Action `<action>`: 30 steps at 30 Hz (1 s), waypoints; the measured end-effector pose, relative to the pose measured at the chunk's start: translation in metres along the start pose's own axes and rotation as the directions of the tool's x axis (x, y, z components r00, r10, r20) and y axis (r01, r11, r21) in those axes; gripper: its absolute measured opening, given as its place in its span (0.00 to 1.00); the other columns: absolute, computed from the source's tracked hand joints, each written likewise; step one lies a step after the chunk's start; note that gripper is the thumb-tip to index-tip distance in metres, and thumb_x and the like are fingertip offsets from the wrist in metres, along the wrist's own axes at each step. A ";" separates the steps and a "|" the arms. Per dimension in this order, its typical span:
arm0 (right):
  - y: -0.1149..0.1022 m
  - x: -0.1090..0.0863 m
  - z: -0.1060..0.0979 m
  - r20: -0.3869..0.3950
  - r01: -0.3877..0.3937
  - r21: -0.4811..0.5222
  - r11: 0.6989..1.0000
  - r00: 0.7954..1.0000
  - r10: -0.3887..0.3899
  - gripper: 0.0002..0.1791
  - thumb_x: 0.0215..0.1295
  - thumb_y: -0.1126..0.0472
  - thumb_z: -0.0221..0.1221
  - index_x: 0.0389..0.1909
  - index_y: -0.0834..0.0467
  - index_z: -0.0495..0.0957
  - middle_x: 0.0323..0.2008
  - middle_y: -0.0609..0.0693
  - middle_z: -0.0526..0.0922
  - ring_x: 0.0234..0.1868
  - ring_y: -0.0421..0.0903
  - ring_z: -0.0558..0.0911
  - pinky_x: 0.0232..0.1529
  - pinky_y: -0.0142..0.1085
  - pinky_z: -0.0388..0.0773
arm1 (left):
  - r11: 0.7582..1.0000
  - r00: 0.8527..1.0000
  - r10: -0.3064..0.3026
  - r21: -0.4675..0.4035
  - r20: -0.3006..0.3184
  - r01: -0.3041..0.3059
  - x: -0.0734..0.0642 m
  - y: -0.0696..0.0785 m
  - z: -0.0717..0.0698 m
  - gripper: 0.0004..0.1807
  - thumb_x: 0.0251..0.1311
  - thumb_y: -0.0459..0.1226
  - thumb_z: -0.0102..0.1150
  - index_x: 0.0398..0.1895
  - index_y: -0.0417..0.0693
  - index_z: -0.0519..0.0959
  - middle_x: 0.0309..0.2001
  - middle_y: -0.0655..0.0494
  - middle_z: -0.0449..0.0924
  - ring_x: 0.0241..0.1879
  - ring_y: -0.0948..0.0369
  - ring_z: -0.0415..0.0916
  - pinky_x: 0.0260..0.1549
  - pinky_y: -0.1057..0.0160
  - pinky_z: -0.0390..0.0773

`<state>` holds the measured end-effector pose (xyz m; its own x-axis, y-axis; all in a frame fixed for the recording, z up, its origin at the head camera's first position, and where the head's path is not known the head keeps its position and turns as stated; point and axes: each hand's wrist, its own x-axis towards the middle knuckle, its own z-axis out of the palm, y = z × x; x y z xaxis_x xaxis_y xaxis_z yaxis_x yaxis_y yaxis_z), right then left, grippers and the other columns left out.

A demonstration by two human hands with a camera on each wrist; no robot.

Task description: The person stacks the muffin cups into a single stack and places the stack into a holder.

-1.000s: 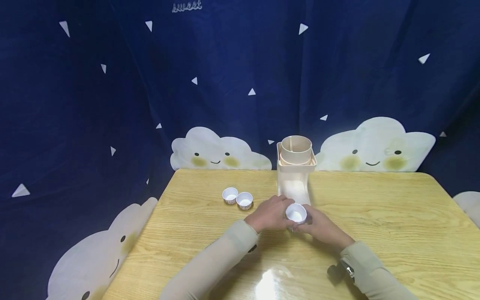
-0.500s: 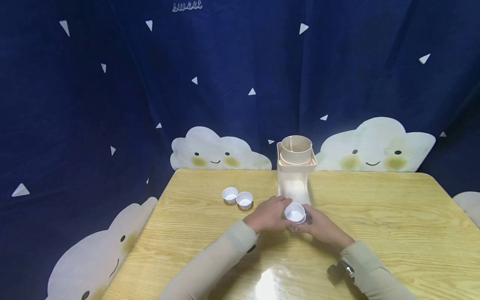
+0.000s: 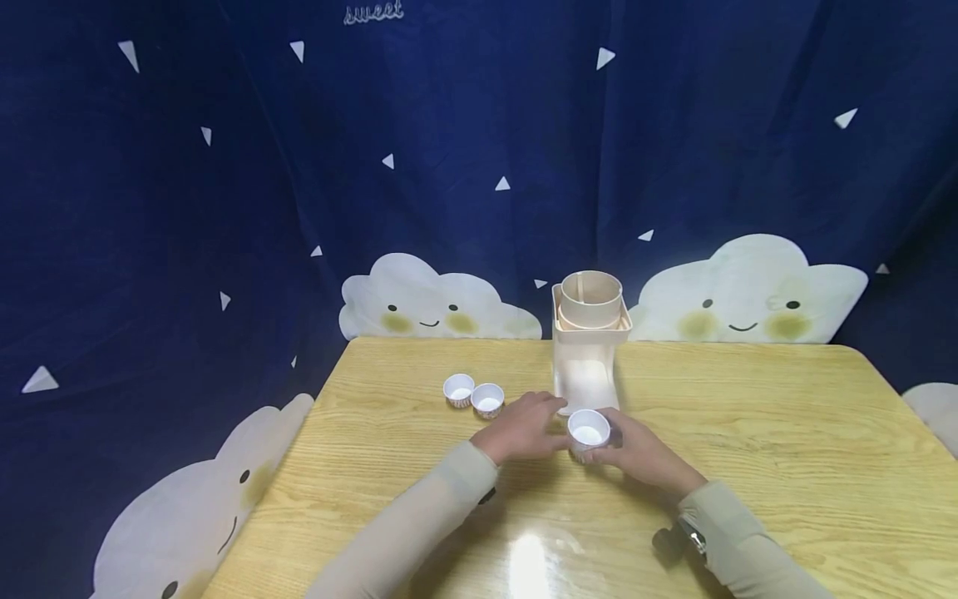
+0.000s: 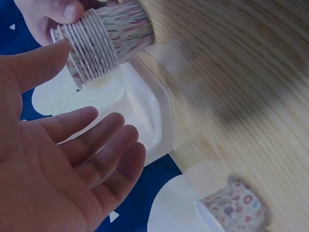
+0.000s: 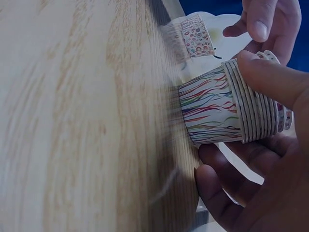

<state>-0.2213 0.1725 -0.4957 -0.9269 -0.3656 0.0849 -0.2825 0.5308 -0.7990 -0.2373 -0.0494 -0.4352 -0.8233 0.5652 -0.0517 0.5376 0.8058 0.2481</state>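
Observation:
My right hand point(image 3: 645, 449) grips a stack of nested paper baking cups point(image 3: 588, 429) from its right side. In the right wrist view the stack point(image 5: 212, 104) shows wavy coloured stripes on its lowest cup and several rims packed close together. My left hand point(image 3: 524, 428) is just left of the stack with nothing in it. In the left wrist view the left hand point(image 4: 72, 164) has its fingers spread and slightly bent, and its thumb tip overlaps the stack's rims; whether they touch I cannot tell. Two more paper baking cups, a left one point(image 3: 459, 390) and a right one point(image 3: 488, 400), stand upright beside each other.
Behind the stack stands a cream plastic holder point(image 3: 587, 374) with a round tube point(image 3: 591, 299) on top. The wooden table point(image 3: 748, 433) ends at a dark blue curtain point(image 3: 449, 125) with white cloud prints.
My left hand has let go of the stack and drawn back to the left. The right hand still holds the stack in nearly the same place.

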 end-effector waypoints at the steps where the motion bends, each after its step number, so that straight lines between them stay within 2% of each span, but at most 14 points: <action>1: 0.000 0.000 0.000 0.000 -0.001 -0.001 1.000 1.000 0.001 0.34 0.54 0.52 0.72 0.59 0.60 0.73 0.47 0.52 0.83 0.52 0.50 0.79 0.57 0.49 0.72 | 1.000 1.000 -0.005 -0.003 0.004 0.005 -0.001 -0.001 0.000 0.36 0.63 0.57 0.58 0.70 0.51 0.69 0.68 0.52 0.73 0.66 0.53 0.71 0.64 0.55 0.73; 11: -0.002 -0.002 0.001 0.007 -0.018 0.021 1.000 1.000 0.018 0.35 0.54 0.54 0.72 0.61 0.62 0.72 0.49 0.53 0.83 0.54 0.52 0.79 0.58 0.50 0.72 | 0.997 0.999 -0.049 -0.058 -0.011 0.049 -0.009 -0.020 -0.005 0.33 0.63 0.51 0.60 0.69 0.47 0.71 0.68 0.50 0.73 0.68 0.52 0.70 0.67 0.56 0.70; 20: -0.002 -0.001 0.002 -0.008 -0.001 0.021 1.000 1.000 0.001 0.36 0.52 0.53 0.73 0.61 0.62 0.73 0.48 0.53 0.83 0.54 0.52 0.79 0.60 0.51 0.71 | 0.985 0.992 -0.106 -0.146 -0.073 0.095 -0.018 -0.052 -0.019 0.31 0.65 0.49 0.59 0.68 0.45 0.71 0.68 0.47 0.73 0.68 0.48 0.69 0.67 0.51 0.69; 24: -0.002 -0.001 0.002 -0.003 -0.001 0.026 1.000 1.000 0.001 0.36 0.52 0.53 0.73 0.61 0.61 0.73 0.49 0.52 0.83 0.54 0.52 0.79 0.61 0.52 0.70 | 0.972 0.981 -0.159 -0.193 -0.112 0.135 -0.022 -0.073 -0.029 0.31 0.65 0.47 0.59 0.68 0.43 0.71 0.68 0.45 0.72 0.69 0.46 0.67 0.68 0.48 0.68; 30: -0.001 -0.001 0.001 0.011 -0.007 0.027 1.000 1.000 0.006 0.36 0.54 0.52 0.72 0.61 0.61 0.72 0.50 0.53 0.83 0.55 0.53 0.79 0.61 0.52 0.71 | 0.939 0.953 -0.262 -0.269 -0.153 0.215 -0.026 -0.101 -0.040 0.30 0.66 0.46 0.59 0.67 0.42 0.71 0.68 0.44 0.72 0.70 0.46 0.67 0.69 0.48 0.67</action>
<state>-0.2196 0.1722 -0.4958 -0.9258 -0.3708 0.0730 -0.2696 0.5127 -0.8152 -0.2777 -0.1525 -0.4207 -0.9533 0.3002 0.0335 0.2785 0.8306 0.4821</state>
